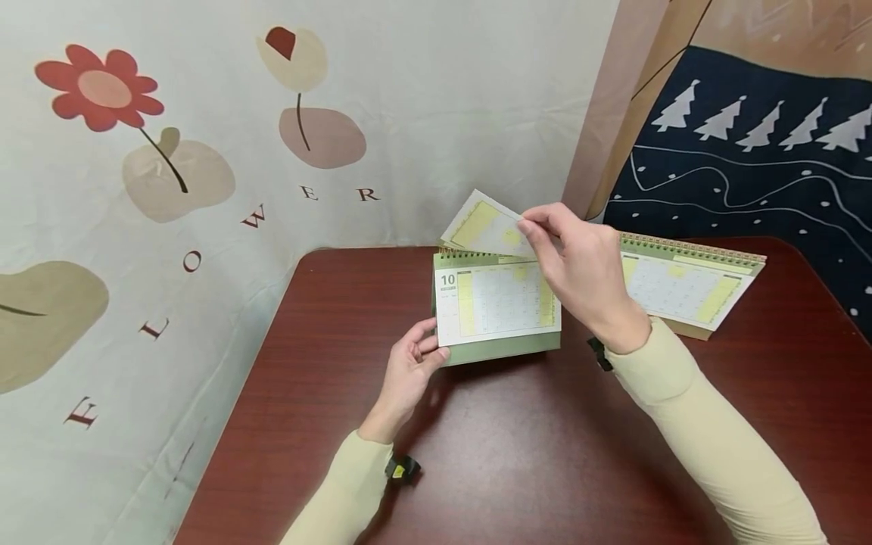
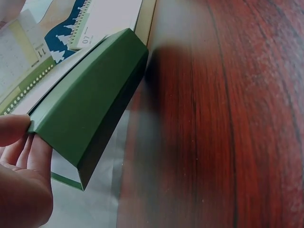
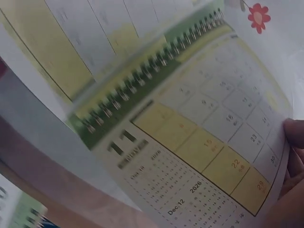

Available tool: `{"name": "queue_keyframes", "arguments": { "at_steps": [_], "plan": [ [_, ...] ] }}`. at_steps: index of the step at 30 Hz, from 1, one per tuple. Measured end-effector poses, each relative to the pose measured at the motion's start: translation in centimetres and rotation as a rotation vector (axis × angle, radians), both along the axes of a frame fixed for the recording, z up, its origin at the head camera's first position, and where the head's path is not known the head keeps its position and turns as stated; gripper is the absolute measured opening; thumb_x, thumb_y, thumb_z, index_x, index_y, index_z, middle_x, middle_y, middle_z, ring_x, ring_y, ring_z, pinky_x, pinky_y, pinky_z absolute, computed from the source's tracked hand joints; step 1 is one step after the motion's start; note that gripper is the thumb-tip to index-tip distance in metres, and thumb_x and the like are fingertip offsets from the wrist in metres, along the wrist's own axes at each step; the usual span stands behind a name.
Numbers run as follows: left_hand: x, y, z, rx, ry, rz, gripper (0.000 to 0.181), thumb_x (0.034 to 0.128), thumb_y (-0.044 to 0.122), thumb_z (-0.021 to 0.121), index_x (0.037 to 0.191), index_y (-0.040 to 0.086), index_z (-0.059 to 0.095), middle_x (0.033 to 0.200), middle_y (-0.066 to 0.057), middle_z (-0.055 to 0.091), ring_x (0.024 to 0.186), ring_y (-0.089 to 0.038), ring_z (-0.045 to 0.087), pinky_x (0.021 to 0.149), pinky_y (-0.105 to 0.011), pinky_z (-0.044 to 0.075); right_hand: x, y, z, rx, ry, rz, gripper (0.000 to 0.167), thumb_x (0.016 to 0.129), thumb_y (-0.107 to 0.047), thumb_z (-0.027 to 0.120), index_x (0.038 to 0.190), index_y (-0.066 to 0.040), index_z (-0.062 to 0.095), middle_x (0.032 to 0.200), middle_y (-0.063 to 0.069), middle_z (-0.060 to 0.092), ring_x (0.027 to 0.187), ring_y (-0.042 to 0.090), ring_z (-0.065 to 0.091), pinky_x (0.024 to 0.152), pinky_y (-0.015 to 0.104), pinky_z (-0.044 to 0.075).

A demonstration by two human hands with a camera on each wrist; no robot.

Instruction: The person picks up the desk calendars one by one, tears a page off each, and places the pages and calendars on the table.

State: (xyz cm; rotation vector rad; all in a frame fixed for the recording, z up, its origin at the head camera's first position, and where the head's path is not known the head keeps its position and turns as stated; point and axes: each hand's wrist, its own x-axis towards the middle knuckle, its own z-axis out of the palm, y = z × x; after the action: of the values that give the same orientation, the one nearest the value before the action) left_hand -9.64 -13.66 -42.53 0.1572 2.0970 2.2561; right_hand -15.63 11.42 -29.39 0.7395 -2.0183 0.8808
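A spiral-bound desk calendar (image 1: 500, 347), with its page 10 (image 1: 507, 303) facing me, is tilted above the brown table. My left hand (image 1: 407, 378) grips its lower left corner, thumb in front and fingers behind. In the left wrist view, the calendar's green folded stand (image 2: 95, 99) shows beside that hand (image 2: 23, 190). With thumb and forefinger my right hand (image 1: 589, 272) pinches the edge of a page (image 1: 480, 219) raised above the spiral. Seen from the right wrist, the page marked 11 (image 3: 209, 137) hangs from the spiral rings (image 3: 152, 69), fingers (image 3: 295, 135) at its edge.
A second desk calendar (image 1: 681, 284) stands on the table (image 1: 504, 454) to the right, partly behind my right hand. A pale wall hanging (image 1: 436, 91) with flowers and letters covers the back and left. Dark blue fabric (image 1: 749, 174) with white trees hangs at the right.
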Motion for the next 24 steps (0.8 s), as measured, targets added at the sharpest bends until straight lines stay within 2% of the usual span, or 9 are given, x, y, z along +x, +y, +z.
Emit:
{"name": "queue_keyframes", "arguments": {
  "at_steps": [4,12,17,20,24],
  "plan": [
    [0.0,0.0,0.1,-0.026,0.010,-0.013,0.045,0.0930,-0.018,0.058,0.138,-0.011,0.053,0.122,-0.034,0.067,0.094,-0.008,0.070,0.085,-0.022,0.056,-0.7,0.4,1.7,0.061,-0.016,-0.015,0.014,0.100,-0.013,0.071,0.102,0.000,0.073,0.082,0.010,0.073,0.057,0.016,0.055,0.055,0.031,0.041],
    [0.2,-0.2,-0.1,-0.066,0.021,-0.037,0.045,0.0922,-0.016,0.060,0.136,-0.010,0.055,0.120,-0.032,0.069,0.092,-0.009,0.069,0.082,-0.021,0.055,-2.0,1.3,4.9,0.169,-0.133,-0.043,0.013,0.101,-0.013,0.069,0.103,-0.003,0.075,0.082,0.008,0.074,0.062,0.020,0.056,0.061,0.030,0.039],
    [0.2,-0.3,-0.3,-0.078,-0.008,-0.099,0.050,0.0910,-0.014,0.059,0.140,-0.009,0.053,0.124,-0.031,0.068,0.092,-0.011,0.071,0.084,-0.024,0.056,-2.4,1.5,5.6,0.222,-0.153,-0.068,0.014,0.102,-0.012,0.067,0.103,-0.002,0.076,0.077,0.009,0.070,0.057,0.022,0.053,0.058,0.031,0.035],
    [0.1,-0.3,-0.4,-0.097,-0.035,-0.134,0.054,0.0885,-0.012,0.058,0.142,-0.010,0.050,0.127,-0.031,0.066,0.093,-0.014,0.072,0.085,-0.025,0.057,-2.6,1.3,5.9,0.240,-0.177,-0.087,0.015,0.103,-0.014,0.066,0.104,-0.002,0.076,0.078,0.009,0.071,0.058,0.023,0.055,0.058,0.033,0.037],
    [0.2,-0.2,-0.3,-0.124,-0.051,-0.151,0.058,0.0861,-0.008,0.058,0.144,-0.009,0.049,0.129,-0.031,0.065,0.097,-0.019,0.071,0.084,-0.025,0.056,-2.6,0.9,6.2,0.255,-0.206,-0.108,0.016,0.103,-0.015,0.065,0.104,-0.003,0.076,0.082,0.010,0.074,0.061,0.025,0.060,0.060,0.036,0.041]
  ]
}}
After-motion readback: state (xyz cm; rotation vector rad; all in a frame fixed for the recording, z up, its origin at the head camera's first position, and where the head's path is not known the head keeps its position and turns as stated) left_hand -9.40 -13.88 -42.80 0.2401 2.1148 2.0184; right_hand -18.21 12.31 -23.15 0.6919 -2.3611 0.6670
